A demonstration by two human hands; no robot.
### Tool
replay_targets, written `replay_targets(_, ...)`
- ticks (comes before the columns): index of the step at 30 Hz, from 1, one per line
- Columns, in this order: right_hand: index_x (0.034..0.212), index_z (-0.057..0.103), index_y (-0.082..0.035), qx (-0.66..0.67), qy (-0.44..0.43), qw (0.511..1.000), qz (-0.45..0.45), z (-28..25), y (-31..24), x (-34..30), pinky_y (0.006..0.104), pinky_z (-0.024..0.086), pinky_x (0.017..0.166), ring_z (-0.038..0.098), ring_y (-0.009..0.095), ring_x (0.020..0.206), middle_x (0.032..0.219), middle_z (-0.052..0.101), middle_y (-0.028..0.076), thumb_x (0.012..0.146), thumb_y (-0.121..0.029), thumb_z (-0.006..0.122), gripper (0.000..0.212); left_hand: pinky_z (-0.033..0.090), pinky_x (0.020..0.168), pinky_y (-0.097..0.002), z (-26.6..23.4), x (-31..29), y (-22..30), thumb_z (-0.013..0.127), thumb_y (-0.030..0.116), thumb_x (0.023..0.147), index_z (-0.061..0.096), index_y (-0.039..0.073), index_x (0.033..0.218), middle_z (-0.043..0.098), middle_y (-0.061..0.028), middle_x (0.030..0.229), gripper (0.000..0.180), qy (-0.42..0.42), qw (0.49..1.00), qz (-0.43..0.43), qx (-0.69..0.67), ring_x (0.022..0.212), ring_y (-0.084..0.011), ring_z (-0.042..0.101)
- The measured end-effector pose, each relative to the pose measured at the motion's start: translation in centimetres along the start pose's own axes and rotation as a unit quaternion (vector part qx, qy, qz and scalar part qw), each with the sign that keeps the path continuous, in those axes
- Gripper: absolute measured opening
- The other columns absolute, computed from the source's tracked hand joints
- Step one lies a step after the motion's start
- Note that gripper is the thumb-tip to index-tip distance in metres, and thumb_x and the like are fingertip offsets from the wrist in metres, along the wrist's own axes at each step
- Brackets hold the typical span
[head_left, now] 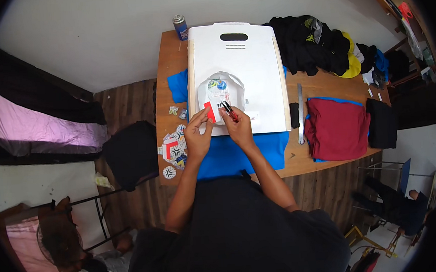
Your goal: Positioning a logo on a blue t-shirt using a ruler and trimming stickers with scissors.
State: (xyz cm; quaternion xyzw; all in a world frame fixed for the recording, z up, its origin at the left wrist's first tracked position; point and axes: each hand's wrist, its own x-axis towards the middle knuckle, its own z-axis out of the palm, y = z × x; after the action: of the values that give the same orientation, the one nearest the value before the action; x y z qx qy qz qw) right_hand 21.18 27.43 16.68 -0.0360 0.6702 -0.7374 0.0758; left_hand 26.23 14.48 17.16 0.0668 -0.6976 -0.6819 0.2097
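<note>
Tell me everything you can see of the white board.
The white board looks smooth and stiff, perhaps plastic, with tan side strips, a dark rounded slot near its far end and small dark marks below. It lies flat, blue cloth showing beneath. A pale printed sheet, left hand and right hand hide part of its near half.

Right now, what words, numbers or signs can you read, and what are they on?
None I can read.
Blue can: label too small.
White board: two rows of tiny marks, too small.
Colourful print in front: too small.
Black clothes: greenish print, blurred.
</note>
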Motion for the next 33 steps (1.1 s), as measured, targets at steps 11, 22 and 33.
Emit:
replay_targets(11, 0.105, 0.07, 0.002, -0.118, -0.019, 0.993, -0.016, -0.5, -0.9, -0.1, 0.0244, 0.024, 0.05, 0.03, 0.003, 0.057, 0.059, 0.033, -0.008, 0.092, -0.016, 0.076, 0.023, 0.055, 0.092, -0.0283, 0.2, -0.1, 0.2, 0.067, -0.007, 0.092, 0.066, -0.006, 0.127, 0.065, -0.0184, 0.126, 0.035, -0.012, 1.0, -0.009, -0.004, 0.106, -0.0192, 0.067)
replay_targets(22, 0.1, 0.068, 0.002, -0.103, -0.029, 0.994, 0.011, -0.5, -0.8, -0.3, 0.0246, 0.023, 0.05, 0.028, 0.003, 0.056, 0.058, 0.031, -0.009, 0.093, -0.018, 0.076, 0.023, 0.054, 0.093, -0.0285, 0.1, -0.3, 0.0, 0.067, -0.006, 0.092, 0.066, -0.005, 0.127, 0.066, -0.0184, 0.126, 0.035, -0.008, 1.0, -0.014, -0.007, 0.107, -0.0188, 0.067)
replay_targets(33, 0.102, 0.068, 0.001, -0.033, -0.042, 0.998, 0.043, -0.5, -1.0, -0.2, 0.023, 0.027, 0.052, 0.033, 0.001, 0.059, 0.063, 0.038, -0.009, 0.095, -0.014, 0.072, 0.018, 0.054, 0.093, -0.027, 0.1, -0.1, 0.2, 0.067, -0.005, 0.093, 0.064, -0.006, 0.129, 0.065, -0.0171, 0.126, 0.036, -0.01, 1.0, -0.014, 0.005, 0.108, -0.0177, 0.066)
